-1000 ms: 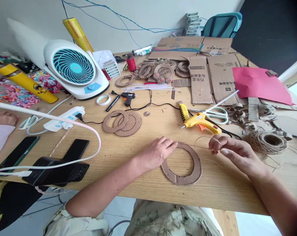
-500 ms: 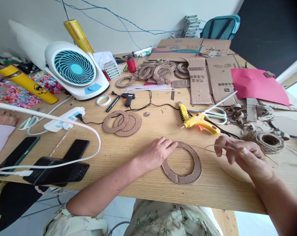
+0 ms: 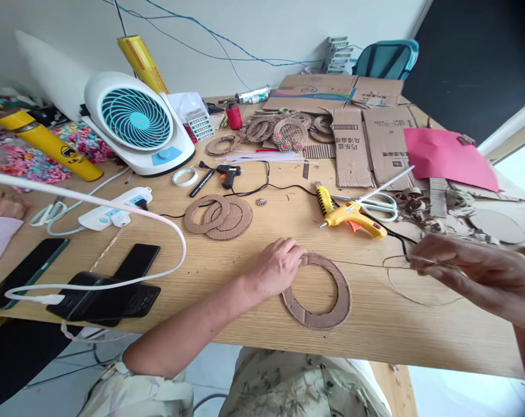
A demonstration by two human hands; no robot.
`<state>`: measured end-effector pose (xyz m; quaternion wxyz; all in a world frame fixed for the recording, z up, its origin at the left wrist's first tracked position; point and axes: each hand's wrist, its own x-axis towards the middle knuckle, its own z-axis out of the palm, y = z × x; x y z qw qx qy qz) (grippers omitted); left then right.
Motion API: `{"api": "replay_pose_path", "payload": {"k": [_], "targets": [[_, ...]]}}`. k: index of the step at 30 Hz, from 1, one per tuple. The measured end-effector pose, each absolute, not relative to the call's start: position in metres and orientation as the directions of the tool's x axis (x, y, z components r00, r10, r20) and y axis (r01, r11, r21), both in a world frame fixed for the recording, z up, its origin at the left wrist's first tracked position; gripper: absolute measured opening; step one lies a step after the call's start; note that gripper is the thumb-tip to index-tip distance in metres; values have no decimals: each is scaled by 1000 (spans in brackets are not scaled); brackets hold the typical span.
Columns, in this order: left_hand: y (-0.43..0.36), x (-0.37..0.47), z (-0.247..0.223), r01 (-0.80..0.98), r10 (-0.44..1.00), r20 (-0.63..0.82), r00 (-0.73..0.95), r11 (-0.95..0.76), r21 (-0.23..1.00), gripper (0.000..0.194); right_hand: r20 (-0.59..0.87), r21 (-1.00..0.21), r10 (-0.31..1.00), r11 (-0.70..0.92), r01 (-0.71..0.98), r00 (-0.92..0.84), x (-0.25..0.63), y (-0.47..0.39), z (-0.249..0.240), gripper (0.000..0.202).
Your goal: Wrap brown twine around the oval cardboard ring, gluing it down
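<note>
A flat cardboard ring (image 3: 342, 289) lies near the table's front edge. My left hand (image 3: 277, 266) is closed on the ring's upper left rim, fingertips pressed on it. A thin strand of twine (image 3: 360, 264) runs from there, stretched to the right above the table. My right hand (image 3: 474, 272) pinches the twine between thumb and fingers, and a loose loop hangs beside it. Behind the ring lies a yellow glue gun (image 3: 353, 219) with a white glue stick in it.
Scissors (image 3: 381, 205) and a yellow cutter (image 3: 324, 200) lie by the glue gun. More cardboard rings (image 3: 240, 217), a small black glue gun (image 3: 227, 174) and cables are behind my left hand. A white fan (image 3: 136, 121) stands at the back left, phones (image 3: 127, 295) at the left.
My right hand has moved right with the twine, now covering the place where the twine roll was. My left hand stays at the ring, which sits slightly further left in view.
</note>
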<state>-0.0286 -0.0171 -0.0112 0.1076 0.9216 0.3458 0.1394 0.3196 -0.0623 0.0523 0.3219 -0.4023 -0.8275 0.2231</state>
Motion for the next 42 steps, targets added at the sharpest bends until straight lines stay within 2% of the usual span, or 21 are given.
{"api": "replay_pose_path", "payload": {"k": [3, 6, 13, 17, 19, 20, 21, 23, 25, 27, 30, 33, 36, 40, 42], "targets": [[-12, -21, -14, 556, 633, 244, 735, -768, 318, 28, 393, -562, 787, 615, 553, -476, 313, -59, 57, 21], [-7, -13, -14, 501, 573, 207, 793, -807, 313, 27, 441, -562, 778, 628, 539, -447, 304, -57, 61, 26], [-16, -9, -6, 731, 777, 56, 627, -612, 302, 25, 468, -670, 783, 617, 413, -410, 284, -50, 56, 29], [-16, -11, 5, 724, 795, 130, 592, -596, 347, 27, 449, -686, 756, 633, 359, -476, 268, -42, 52, 30], [-10, -12, 13, 664, 799, 191, 571, -585, 466, 20, 445, -686, 761, 629, 366, -473, 260, -39, 52, 30], [-7, -12, 17, 619, 823, 184, 538, -533, 577, 17, 452, -681, 765, 628, 377, -459, 256, -38, 53, 29], [-3, -11, 21, 570, 858, 140, 494, -441, 693, 10, 462, -667, 765, 633, 392, -449, 251, -38, 53, 29], [2, -9, 27, 430, 841, -54, 538, -219, 876, 19, 480, -615, 741, 666, 422, -469, 241, -40, 54, 30], [4, -6, 31, 244, 786, -204, 583, 70, 967, 24, 470, -539, 698, 712, 451, -540, 227, -45, 52, 35], [2, -4, 33, 88, 740, -292, 606, 302, 949, 24, 444, -449, 647, 760, 471, -620, 212, -51, 48, 40], [-1, -4, 30, -45, 699, -348, 624, 477, 878, 32, 443, -303, 551, 834, 460, -707, 189, -59, 38, 40], [0, -8, 25, -82, 704, -347, 620, 498, 863, 41, 392, -226, 550, 834, 503, -737, 173, -62, 28, 36], [3, -14, 20, -72, 712, -338, 615, 478, 875, 39, 391, -218, 562, 826, 520, -729, 169, -63, 22, 34], [3, -23, 18, 14, 759, -333, 559, 394, 919, 32, 458, -224, 587, 803, 553, -668, 175, -69, 19, 37], [1, -26, 19, 89, 730, -363, 579, 386, 918, 35, 504, -211, 598, 785, 582, -623, 179, -74, 20, 42]]}}
